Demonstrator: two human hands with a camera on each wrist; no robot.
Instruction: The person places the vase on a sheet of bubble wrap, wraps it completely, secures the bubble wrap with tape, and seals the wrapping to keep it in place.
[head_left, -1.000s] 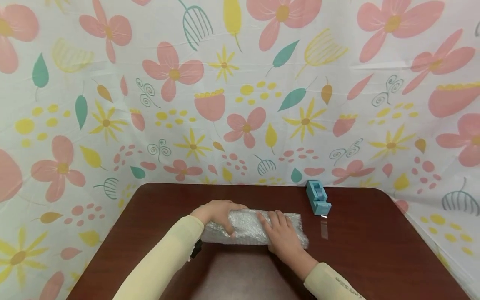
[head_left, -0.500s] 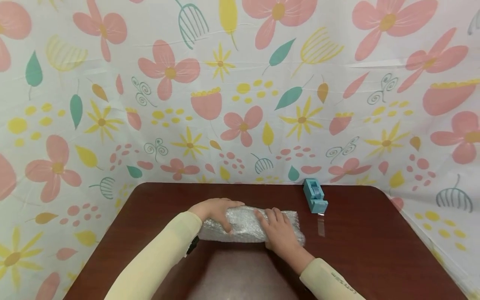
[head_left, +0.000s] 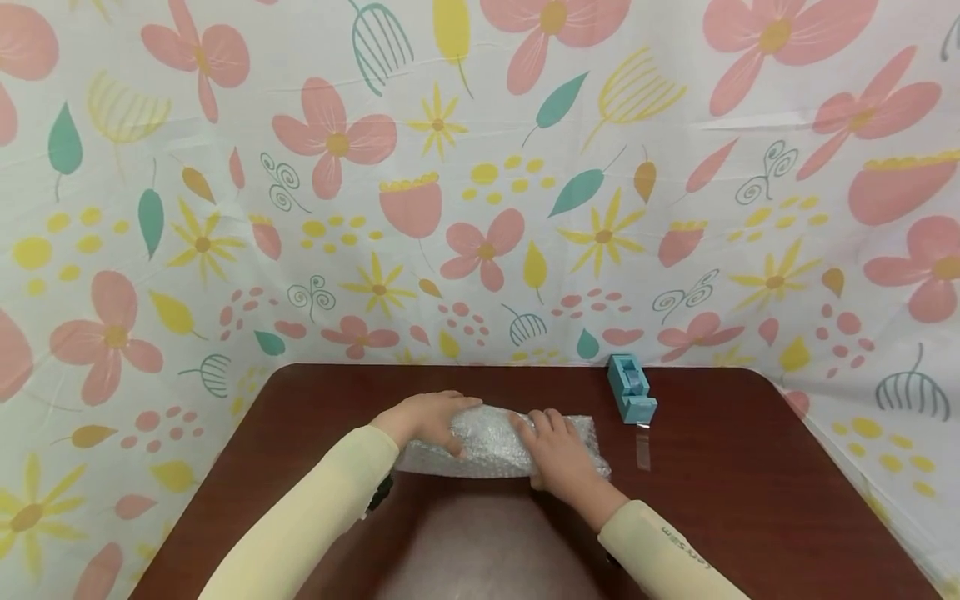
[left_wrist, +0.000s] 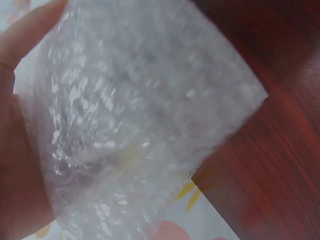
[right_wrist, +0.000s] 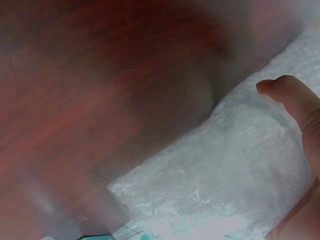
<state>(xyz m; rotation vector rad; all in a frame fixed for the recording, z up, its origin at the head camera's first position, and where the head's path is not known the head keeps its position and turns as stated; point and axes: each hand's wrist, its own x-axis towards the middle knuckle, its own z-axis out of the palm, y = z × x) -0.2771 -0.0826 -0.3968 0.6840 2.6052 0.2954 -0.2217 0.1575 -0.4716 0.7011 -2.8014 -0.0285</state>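
A long bundle of clear bubble wrap (head_left: pixel 487 446) lies across the middle of a dark brown table (head_left: pixel 750 483). My left hand (head_left: pixel 431 419) grips its left end with fingers curled over the top. In the left wrist view the bubble wrap (left_wrist: pixel 140 115) fills the frame beside my palm (left_wrist: pixel 20 165). My right hand (head_left: pixel 557 452) lies over the bundle's right half, fingers across the top. The right wrist view shows my thumb (right_wrist: pixel 290 95) pressed against the near side of the bubble wrap (right_wrist: pixel 225 170). What is inside the bundle is hidden.
A light blue tape dispenser (head_left: pixel 632 398) stands at the back right of the table, a short way from the bundle's right end. A flower-print cloth (head_left: pixel 480 208) hangs behind and beside the table. Both arms wear pale yellow sleeves (head_left: pixel 315 517).
Both hands and the bundle have shifted slightly toward the far edge of the table. Both hands hold it as before.
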